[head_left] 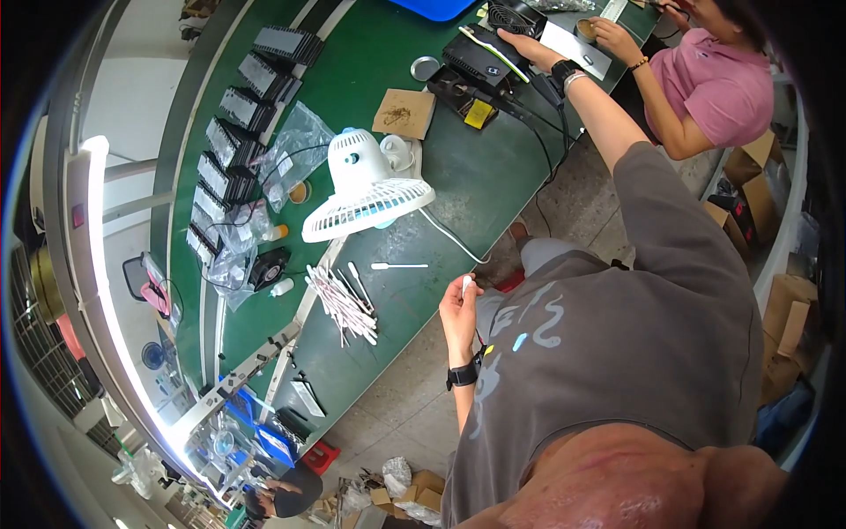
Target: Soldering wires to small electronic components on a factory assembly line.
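Observation:
My left hand (457,319) is closed near my body, off the table's near edge. Between its fingertips shows the white end of what looks like a swab (467,283); the rest is hidden. My right arm reaches far across to a black electronic box (480,63) with a pale strip along its edge. On that edge lies my right hand (527,49), gripping it, with some fingers hidden. A pile of white-tipped swabs (342,307) is spread on the green table, and a single white swab (399,266) lies apart from it.
A white fan (357,189) stands mid-table, its cord running over the near edge. Black finned metal parts (231,144) line the far side, beside plastic bags (295,150). A brown pad (404,114) lies near the black box. A co-worker in pink (714,84) works at the right.

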Motion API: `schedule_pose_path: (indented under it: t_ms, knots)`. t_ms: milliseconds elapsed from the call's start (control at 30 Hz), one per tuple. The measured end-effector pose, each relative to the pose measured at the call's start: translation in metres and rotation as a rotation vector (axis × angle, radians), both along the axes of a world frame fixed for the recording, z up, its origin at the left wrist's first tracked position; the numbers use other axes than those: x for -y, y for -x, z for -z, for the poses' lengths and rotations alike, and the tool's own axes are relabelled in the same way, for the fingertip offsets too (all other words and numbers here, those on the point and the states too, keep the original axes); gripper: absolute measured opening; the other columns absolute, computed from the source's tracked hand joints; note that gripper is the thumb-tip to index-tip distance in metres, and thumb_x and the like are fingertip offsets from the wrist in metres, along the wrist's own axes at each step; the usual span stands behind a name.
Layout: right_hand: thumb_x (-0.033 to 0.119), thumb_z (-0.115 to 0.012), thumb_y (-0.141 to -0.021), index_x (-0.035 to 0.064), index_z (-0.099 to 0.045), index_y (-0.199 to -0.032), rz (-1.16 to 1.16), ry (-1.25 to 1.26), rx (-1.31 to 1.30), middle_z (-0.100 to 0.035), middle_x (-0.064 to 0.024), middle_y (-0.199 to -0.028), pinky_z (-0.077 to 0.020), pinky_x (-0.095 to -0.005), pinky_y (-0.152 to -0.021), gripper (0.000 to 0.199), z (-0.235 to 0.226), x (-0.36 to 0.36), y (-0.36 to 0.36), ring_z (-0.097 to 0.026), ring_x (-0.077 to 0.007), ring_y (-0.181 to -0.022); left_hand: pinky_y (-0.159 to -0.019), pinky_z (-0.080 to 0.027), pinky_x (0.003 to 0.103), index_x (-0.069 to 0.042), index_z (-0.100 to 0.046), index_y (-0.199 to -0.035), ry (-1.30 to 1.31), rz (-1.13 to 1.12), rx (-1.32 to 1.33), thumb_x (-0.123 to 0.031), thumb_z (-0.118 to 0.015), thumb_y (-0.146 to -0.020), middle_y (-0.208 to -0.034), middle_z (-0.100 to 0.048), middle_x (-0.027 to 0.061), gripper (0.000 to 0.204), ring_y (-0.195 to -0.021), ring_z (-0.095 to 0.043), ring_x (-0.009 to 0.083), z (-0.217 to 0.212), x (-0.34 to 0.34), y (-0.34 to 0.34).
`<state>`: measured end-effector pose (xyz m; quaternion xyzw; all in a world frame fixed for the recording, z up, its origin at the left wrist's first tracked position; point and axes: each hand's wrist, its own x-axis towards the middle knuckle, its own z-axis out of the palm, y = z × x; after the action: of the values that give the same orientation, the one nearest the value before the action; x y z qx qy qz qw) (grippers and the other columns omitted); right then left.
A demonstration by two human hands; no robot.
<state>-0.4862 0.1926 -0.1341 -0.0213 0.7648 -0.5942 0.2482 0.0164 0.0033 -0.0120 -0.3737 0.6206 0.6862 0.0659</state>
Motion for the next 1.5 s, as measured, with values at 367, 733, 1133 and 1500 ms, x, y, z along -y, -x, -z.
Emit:
schedule_pose_path:
  t_ms: [367, 733, 1133, 1500]
  knots:
    - [0.055, -0.047, -0.093, 0.0059, -0.053, -0.130, -0.076, -0.013, -0.036, -0.060, -0.0055, -0.123, -0.0413, -0.0261, -0.094, 0.061, 0.044, -0.005, 0.036, -0.056, -0.0160, -0.109, -0.053, -0.029, 0.017, -0.003, -0.063, -0.107, 0.023, -0.039, -0.048, -0.015, -0.057, -0.094, -0.078, -0.062, -0.0037, 0.019, -0.060, -0.041, -0.0007, 0.004, -0.001, -0.004]
    - [0.057, -0.043, -0.094, 0.0092, -0.045, -0.138, -0.156, -0.232, -0.256, -0.053, -0.0094, -0.133, -0.0352, -0.0265, -0.101, 0.065, 0.043, -0.007, 0.040, -0.051, -0.0188, -0.118, -0.069, -0.041, 0.020, 0.001, -0.061, -0.107, -0.012, -0.055, 0.032, -0.012, -0.056, -0.094, -0.082, -0.062, 0.0003, 0.020, -0.074, -0.055, 0.0057, -0.001, 0.004, -0.003]
    - [0.028, -0.053, -0.094, 0.0068, -0.052, -0.129, -0.177, -0.230, -0.702, -0.062, -0.0107, -0.112, -0.0428, -0.0281, -0.092, 0.041, -0.019, -0.039, 0.004, -0.058, -0.0165, -0.104, -0.052, -0.030, 0.017, -0.003, -0.063, -0.107, 0.067, -0.108, -0.051, -0.017, -0.057, -0.094, -0.077, -0.062, -0.0036, 0.020, -0.059, -0.043, -0.0005, 0.003, 0.011, -0.011]
    - [0.031, -0.064, -0.087, 0.0177, -0.068, -0.093, -1.272, 1.206, -0.522, -0.066, -0.0005, -0.090, -0.0496, -0.0311, -0.075, 0.015, -0.335, 0.046, -0.277, -0.063, -0.0169, -0.089, -0.066, -0.042, 0.019, 0.001, -0.061, -0.109, 0.021, -0.220, -0.046, -0.014, -0.057, -0.093, -0.080, -0.064, 0.0000, 0.022, -0.074, -0.055, 0.0046, -0.013, 0.040, -0.032]
